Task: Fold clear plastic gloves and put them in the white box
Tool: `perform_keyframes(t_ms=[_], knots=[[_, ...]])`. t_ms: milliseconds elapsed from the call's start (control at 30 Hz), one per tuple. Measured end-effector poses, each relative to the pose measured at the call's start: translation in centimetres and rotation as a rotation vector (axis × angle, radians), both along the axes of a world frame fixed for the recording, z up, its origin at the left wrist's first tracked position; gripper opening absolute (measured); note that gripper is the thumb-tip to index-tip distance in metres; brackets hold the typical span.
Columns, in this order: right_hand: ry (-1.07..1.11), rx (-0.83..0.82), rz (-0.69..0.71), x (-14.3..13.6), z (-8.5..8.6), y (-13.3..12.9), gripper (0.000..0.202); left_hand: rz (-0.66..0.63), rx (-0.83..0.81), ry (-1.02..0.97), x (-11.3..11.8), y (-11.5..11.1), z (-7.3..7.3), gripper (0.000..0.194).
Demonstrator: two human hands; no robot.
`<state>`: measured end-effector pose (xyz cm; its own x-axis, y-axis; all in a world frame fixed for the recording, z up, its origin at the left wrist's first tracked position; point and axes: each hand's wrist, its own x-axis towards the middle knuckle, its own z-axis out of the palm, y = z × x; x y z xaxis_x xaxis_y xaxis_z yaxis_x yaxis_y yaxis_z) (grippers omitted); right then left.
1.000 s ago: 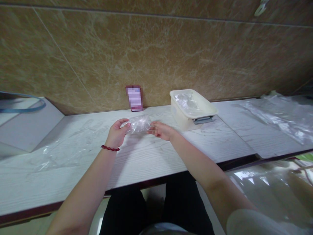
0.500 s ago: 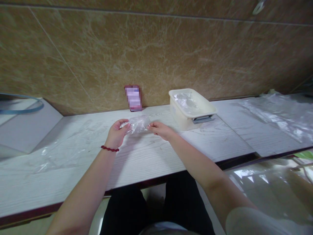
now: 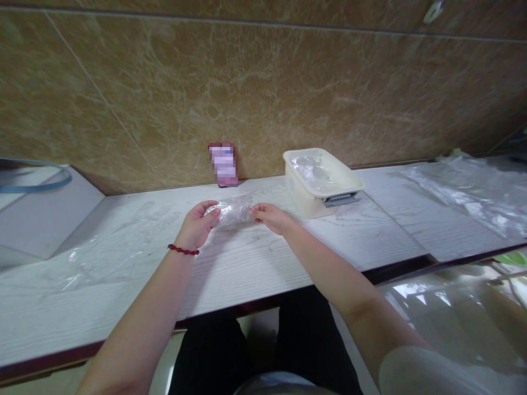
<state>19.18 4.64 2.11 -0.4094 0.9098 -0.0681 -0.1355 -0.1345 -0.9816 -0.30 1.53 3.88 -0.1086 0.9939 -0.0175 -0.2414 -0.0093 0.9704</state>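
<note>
My left hand (image 3: pixel 196 225) and right hand (image 3: pixel 269 216) grip opposite ends of a clear plastic packet (image 3: pixel 234 211), left of the cream bin (image 3: pixel 300 195).

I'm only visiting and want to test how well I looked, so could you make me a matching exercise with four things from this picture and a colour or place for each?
Things:
1. Tub
2. Crinkled plastic
3. Wall
4. Bracelet

Colours and places:
A. Dark red
B. Brown, with a marbled look
C. Cream, with a grey clip on one end
D. Held between the left hand and the right hand

Right pairs: 1-C, 2-D, 3-B, 4-A
</note>
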Motion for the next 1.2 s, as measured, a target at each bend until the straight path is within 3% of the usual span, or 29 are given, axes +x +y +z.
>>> perform_keyframes(t_ms=[300,633,767,967,1200], knots=[[0.151,-0.1,0.041,0.2,0.3,-0.1,0.027,-0.067,-0.026,-0.095,-0.5,0.4,-0.4,0.033],[0.039,-0.054,-0.065,0.1,-0.4,0.5,0.027,-0.147,-0.041,0.053,-0.5,0.0,-0.2,0.046],[-0.092,-0.057,-0.097,0.2,-0.6,0.6,0.02,-0.145,-0.082,0.159,-0.6,0.0,-0.3,0.056],[-0.304,-0.066,-0.064,0.8,-1.1,0.9,0.015,-0.188,-0.186,0.319,-0.7,0.5,-1.4,0.044],[-0.56,0.013,-0.009,1.5,-1.2,1.2,0.018,-0.258,-0.262,0.48,-0.6,0.1,-1.1,0.05]])
